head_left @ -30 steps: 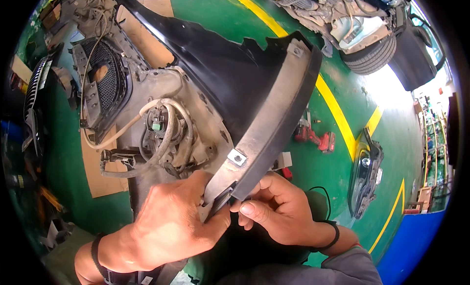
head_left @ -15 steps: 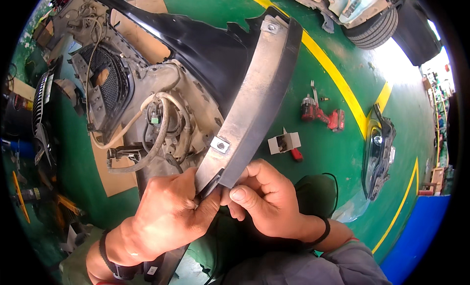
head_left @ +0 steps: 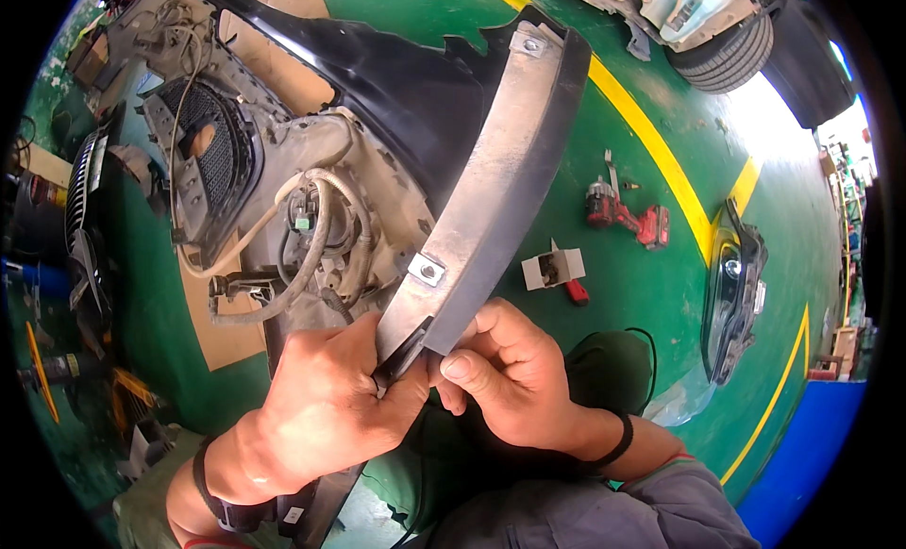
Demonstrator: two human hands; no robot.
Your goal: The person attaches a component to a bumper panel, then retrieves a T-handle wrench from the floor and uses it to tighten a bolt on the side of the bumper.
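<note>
A black car fender (head_left: 396,87) carries a dusty grey metal strip (head_left: 486,172) with square clip nuts (head_left: 427,270). My left hand (head_left: 330,407) grips the strip's lower end, beside a dark slot and tab (head_left: 401,356). My right hand (head_left: 514,384) is closed in a pinch at the dark edge of that same end; anything small between its fingers is hidden. Behind the fender lies a dirty grey inner panel (head_left: 344,200) with a black mesh section (head_left: 212,153) and coiled hoses (head_left: 321,228).
On the green floor lie a red drill (head_left: 623,214), a small open box (head_left: 552,266), a red tool (head_left: 577,291), a headlight (head_left: 734,294) and cardboard (head_left: 217,337). A slatted black grille (head_left: 80,209) is at the left. A partly dismantled car with a tyre (head_left: 717,68) is upper right.
The strip and both hands have shifted a little up and left in the view, uncovering the drill and box. My grips look much the same.
</note>
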